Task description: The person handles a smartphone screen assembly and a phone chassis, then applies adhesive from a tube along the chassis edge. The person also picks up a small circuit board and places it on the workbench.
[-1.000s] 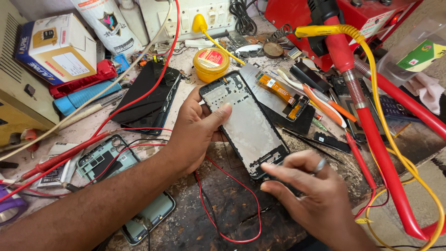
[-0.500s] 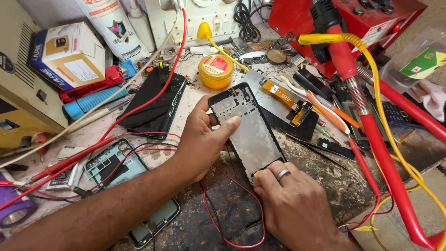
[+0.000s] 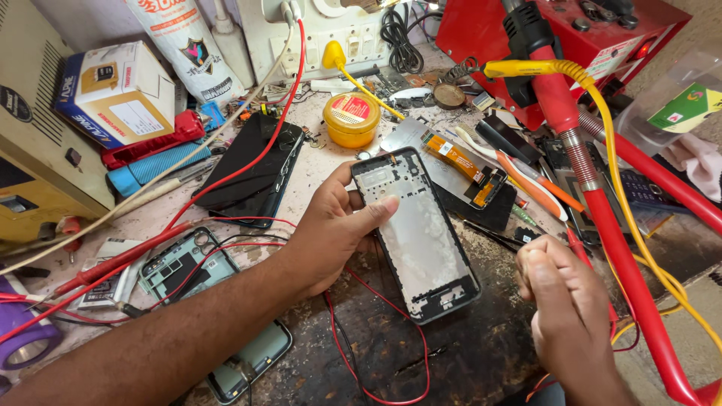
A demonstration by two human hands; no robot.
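Centrally, left hand (image 3: 331, 233) grasping bare phone frame (image 3: 418, 233) over cluttered surface (image 3: 451, 353), right hand (image 3: 560, 301) clenched at four o'clock, yellow flux tin (image 3: 350, 119) at twelve.

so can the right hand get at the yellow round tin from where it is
Probably yes: the right hand looks free, and only the phone frame in the left hand lies partly between it and the yellow tin.

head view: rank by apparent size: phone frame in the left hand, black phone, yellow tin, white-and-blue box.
1. phone frame held in the left hand, nearest the camera, which may inflate it
2. black phone and white-and-blue box, too alike to rank
3. yellow tin, smallest
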